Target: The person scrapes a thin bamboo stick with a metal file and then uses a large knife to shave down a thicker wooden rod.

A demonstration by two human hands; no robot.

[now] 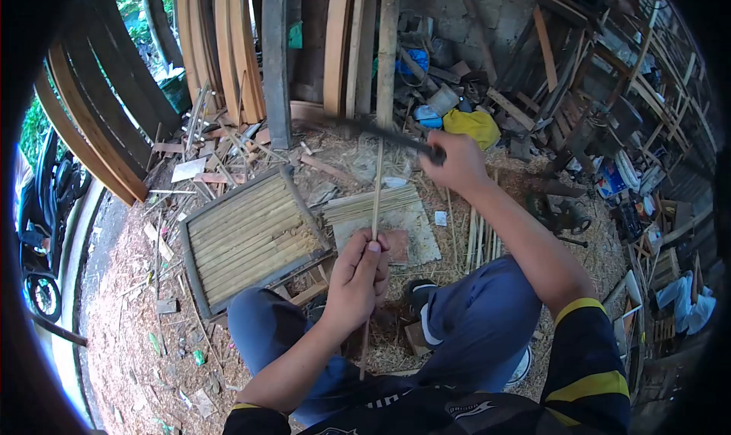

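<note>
My left hand (pixel 359 271) is wrapped round a thin bamboo strip (pixel 378 180), which stands nearly upright in front of me, its lower end down between my legs. In my right hand (pixel 457 161), closed around the handle, is a long dark-bladed knife (pixel 381 133). The blade points left, blurred by motion, and overlaps the upper part of the strip in this view. Just beyond my left hand lies a pile of thin split strips (pixel 373 205) on a pale flat board (pixel 426 237).
A wooden-framed panel of bamboo slats (pixel 244 241) lies at my left. Long planks (pixel 232 47) lean along the back. Wood scraps, a yellow cloth (pixel 470 127) and other clutter fill the back right. Shavings cover the ground. A motorcycle (pixel 44 283) stands at the far left.
</note>
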